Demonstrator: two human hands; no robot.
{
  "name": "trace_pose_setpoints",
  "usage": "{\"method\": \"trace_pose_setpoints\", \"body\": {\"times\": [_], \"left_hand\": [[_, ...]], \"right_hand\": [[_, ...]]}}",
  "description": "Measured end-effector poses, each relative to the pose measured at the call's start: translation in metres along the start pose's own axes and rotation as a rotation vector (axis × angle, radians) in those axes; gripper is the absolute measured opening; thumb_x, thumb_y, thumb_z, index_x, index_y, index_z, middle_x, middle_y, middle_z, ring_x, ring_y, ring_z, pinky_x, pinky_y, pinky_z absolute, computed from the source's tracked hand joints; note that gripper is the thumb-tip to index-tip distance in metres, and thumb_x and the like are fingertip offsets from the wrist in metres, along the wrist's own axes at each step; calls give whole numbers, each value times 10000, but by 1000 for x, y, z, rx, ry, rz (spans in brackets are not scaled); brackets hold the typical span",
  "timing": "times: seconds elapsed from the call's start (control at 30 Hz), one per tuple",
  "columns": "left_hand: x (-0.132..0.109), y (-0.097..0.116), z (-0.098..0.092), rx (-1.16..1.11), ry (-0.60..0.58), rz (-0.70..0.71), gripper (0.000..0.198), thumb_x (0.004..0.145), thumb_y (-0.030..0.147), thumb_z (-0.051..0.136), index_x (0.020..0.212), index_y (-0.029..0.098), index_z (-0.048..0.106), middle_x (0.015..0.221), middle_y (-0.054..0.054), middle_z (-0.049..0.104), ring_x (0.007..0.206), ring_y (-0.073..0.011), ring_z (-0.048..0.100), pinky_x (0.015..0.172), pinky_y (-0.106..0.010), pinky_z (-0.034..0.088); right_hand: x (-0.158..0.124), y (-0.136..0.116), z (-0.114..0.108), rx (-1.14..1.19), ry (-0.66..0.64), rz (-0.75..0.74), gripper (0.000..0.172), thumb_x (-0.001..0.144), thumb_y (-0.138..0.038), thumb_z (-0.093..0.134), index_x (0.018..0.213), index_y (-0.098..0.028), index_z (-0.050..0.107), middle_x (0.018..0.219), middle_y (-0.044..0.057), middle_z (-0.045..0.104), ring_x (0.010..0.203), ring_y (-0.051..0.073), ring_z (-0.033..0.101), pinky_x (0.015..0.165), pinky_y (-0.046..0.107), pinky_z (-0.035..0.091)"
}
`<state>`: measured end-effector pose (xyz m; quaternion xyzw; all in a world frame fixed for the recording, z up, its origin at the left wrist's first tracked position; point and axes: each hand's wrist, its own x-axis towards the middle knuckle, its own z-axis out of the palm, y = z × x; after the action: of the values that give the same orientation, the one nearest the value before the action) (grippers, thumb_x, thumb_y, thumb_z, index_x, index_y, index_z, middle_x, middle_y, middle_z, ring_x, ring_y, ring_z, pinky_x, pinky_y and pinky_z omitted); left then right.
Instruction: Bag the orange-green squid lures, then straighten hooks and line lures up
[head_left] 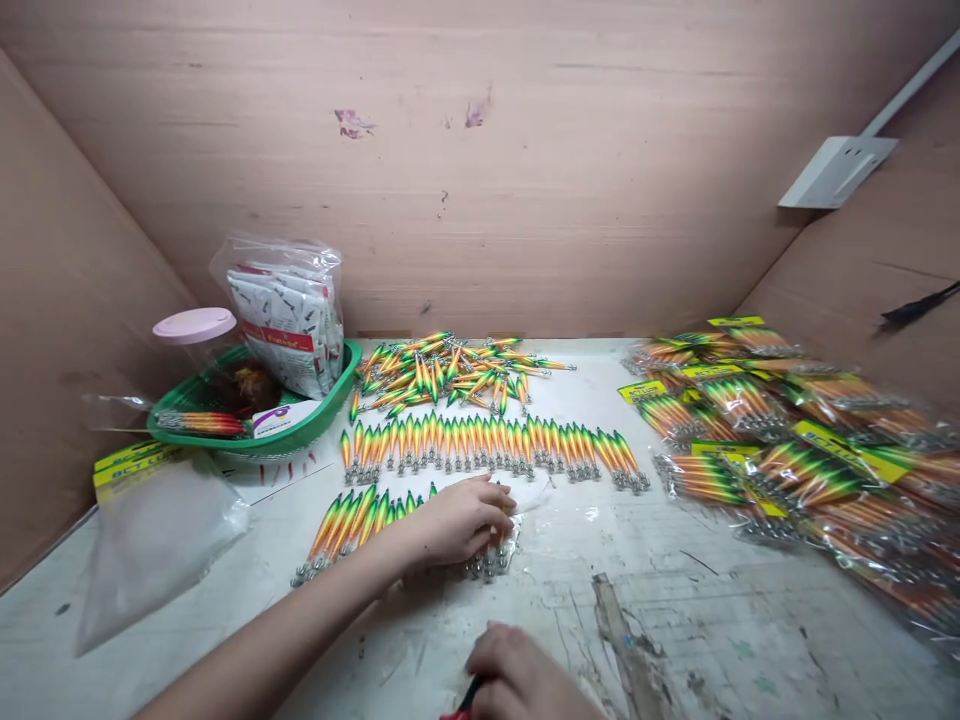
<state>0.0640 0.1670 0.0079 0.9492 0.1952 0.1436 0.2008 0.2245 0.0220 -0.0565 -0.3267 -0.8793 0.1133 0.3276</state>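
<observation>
Green, yellow and orange fishing lures (427, 440) lie side by side in a long row across the white table. My left hand (469, 515) is over the right part of a nearer row of lures (345, 522), fingers bent and partly over a clear plastic bag; what its fingertips touch is hard to see. Close to the bottom edge, my right hand (521, 670) is curled round a red and black tool (466, 700), mostly cut off by the frame. A loose heap of lures (442, 370) lies behind the rows.
At left stand a green basket (300, 432) with a packet and a pink-lidded cup, and empty plastic bags (157, 530). Bagged lures (810, 470) pile up at right. Cardboard walls (525, 200) enclose the table (555, 570).
</observation>
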Motion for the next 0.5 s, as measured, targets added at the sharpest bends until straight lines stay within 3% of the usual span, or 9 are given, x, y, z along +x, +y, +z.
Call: {"method": "trace_pose_setpoints", "body": {"times": [0.07, 0.13, 0.2, 0.3, 0.4, 0.5], "left_hand": [[-7, 3, -1, 7, 33, -30, 260, 798, 55, 520, 892, 207, 708, 1148, -88, 664, 1132, -230, 580, 1049, -440, 379], [-9, 6, 0, 23, 59, -44, 220, 829, 118, 522, 901, 206, 709, 1166, -108, 643, 1114, -238, 577, 1025, -447, 405], [-9, 8, 1, 40, 70, -53, 193, 857, 174, 519, 883, 208, 708, 1143, -111, 639, 1072, -232, 582, 999, -442, 426], [-7, 11, 2, 57, 81, -73, 189, 876, 209, 503, 858, 201, 692, 1085, -106, 643, 1017, -227, 587, 966, -444, 447], [-7, 12, 1, 58, 91, -99, 200, 893, 220, 481, 843, 200, 673, 1000, -90, 652, 1015, -230, 587, 992, -478, 423], [-10, 12, -2, 42, 104, -127, 198, 902, 223, 465, 931, 204, 660, 1022, -93, 657, 1071, -240, 579, 995, -467, 432]], "right_hand": [[13, 19, -32, -90, 17, 138, 108, 881, -245, 527, 976, -202, 556, 908, 68, 619, 805, 192, 591, 693, 297, 517], [33, 46, -55, -324, -1, 303, 207, 896, -143, 466, 1079, -171, 560, 901, 87, 605, 804, 206, 584, 639, 292, 481], [53, 72, -64, -437, -65, 337, 221, 881, -85, 446, 1029, -165, 589, 853, 84, 604, 773, 211, 569, 608, 286, 445], [72, 93, -65, -432, -126, 333, 212, 846, -32, 451, 763, -176, 581, 760, 61, 598, 707, 191, 544, 608, 278, 416], [58, 78, -85, -399, -135, 374, 228, 865, -48, 432, 708, -182, 528, 736, 40, 592, 685, 162, 541, 617, 258, 420], [2, 36, -137, -117, -91, 555, 224, 957, -229, 368, 786, -207, 510, 738, 16, 578, 657, 136, 547, 597, 237, 446]]}}
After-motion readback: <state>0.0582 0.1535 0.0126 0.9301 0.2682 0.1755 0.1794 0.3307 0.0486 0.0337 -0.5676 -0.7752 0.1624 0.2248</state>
